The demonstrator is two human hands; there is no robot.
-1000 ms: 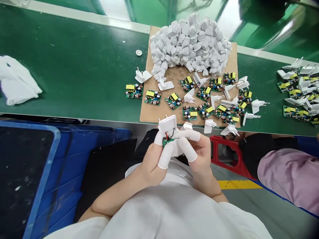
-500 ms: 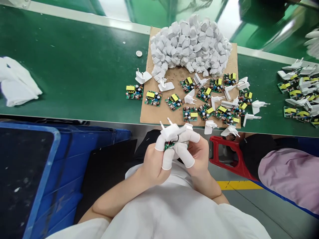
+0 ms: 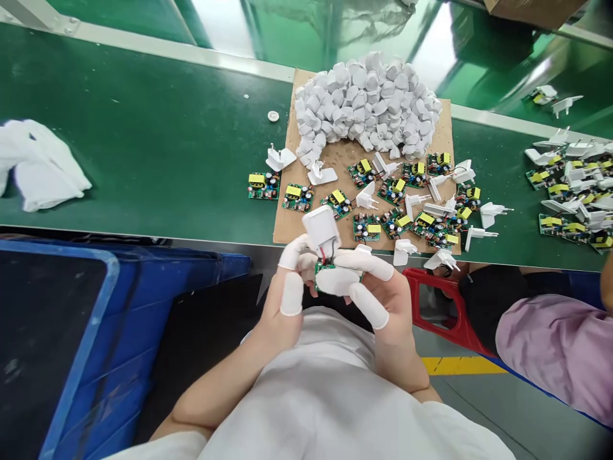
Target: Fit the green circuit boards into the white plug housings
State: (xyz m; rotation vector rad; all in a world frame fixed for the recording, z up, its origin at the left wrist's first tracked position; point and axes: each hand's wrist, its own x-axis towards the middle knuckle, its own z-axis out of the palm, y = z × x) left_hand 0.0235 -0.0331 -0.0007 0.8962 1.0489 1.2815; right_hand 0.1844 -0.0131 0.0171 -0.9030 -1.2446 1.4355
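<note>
Both my hands wear white finger cots and meet just below the belt's near edge. My left hand (image 3: 287, 300) pinches a white plug cover (image 3: 322, 229), held up with its flat side toward me. Red and black wires run from the cover down to a small green circuit board (image 3: 325, 271). My right hand (image 3: 378, 294) grips that board, fingers wrapped across it. On the cardboard sheet (image 3: 292, 223) beyond my hands lie several green boards with yellow parts (image 3: 366, 225) and loose plug covers (image 3: 366, 198).
A heap of white housings (image 3: 366, 102) fills the cardboard's far half on the green belt (image 3: 143, 140). A white cloth (image 3: 41, 171) lies at left, a blue bin (image 3: 52, 332) at lower left. More boards and covers (image 3: 572, 191) sit at right by another person's pink sleeve (image 3: 555, 345).
The plug cover has been turned over in my left hand, so its pins no longer point up. My left fingers shifted their grip and the view tilted slightly downward.
</note>
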